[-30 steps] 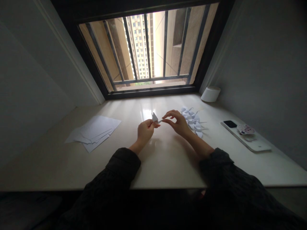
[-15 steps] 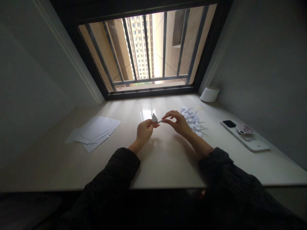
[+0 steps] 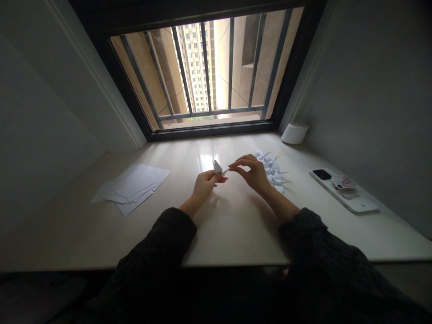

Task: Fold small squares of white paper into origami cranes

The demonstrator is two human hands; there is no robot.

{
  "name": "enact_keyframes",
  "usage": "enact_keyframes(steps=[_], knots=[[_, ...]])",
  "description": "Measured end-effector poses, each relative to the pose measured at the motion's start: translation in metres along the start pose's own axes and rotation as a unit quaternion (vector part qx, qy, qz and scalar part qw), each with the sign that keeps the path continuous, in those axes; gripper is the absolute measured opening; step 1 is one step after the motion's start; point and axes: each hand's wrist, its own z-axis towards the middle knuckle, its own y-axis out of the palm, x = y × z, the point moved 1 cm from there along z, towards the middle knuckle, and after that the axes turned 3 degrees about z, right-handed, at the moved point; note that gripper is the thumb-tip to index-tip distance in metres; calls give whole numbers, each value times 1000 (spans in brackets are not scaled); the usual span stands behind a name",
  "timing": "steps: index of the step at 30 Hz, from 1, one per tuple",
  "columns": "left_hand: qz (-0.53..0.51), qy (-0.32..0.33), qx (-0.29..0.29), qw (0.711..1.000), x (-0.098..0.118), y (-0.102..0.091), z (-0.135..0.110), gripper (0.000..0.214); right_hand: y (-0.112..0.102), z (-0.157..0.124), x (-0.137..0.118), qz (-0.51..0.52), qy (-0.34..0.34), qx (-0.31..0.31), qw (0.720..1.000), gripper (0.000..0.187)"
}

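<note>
My left hand (image 3: 204,187) grips a small folded white paper figure (image 3: 218,167) between thumb and fingers, above the desk. The figure's thin pointed end reaches to the right, and my right hand (image 3: 252,173) pinches near its tip with thumb and forefinger. Just behind my right hand lies a heap of several folded paper cranes (image 3: 272,173), partly hidden by that hand. Neither hand touches the heap. Dark knitted sleeves cover both forearms.
A loose stack of white paper sheets (image 3: 133,189) lies on the pale glossy desk (image 3: 232,234) to the left. On the right are a white phone (image 3: 342,191) with a round sticker and a white cylinder (image 3: 294,133) by the barred window (image 3: 205,67).
My hands have barely moved and still hold the paper figure in the same way. The whole view has drifted very slightly.
</note>
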Motion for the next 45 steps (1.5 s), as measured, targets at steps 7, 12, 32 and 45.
enact_keyframes(steps=[7,12,32,45], knots=[[6,10,17,1000,1,-1,1,32,-1,-2,-5,-25,-28,-11,999,8],[0,14,20,1000,-1,0,1,32,0,-4,-8,-34,-34,-5,999,10],[106,100,114,983,-7,-3,-1,19,14,-5,10,164,203,-36,965,25],[174,108,103,973,-3,-2,-4,18,17,-8,14,175,232,-13,957,28]])
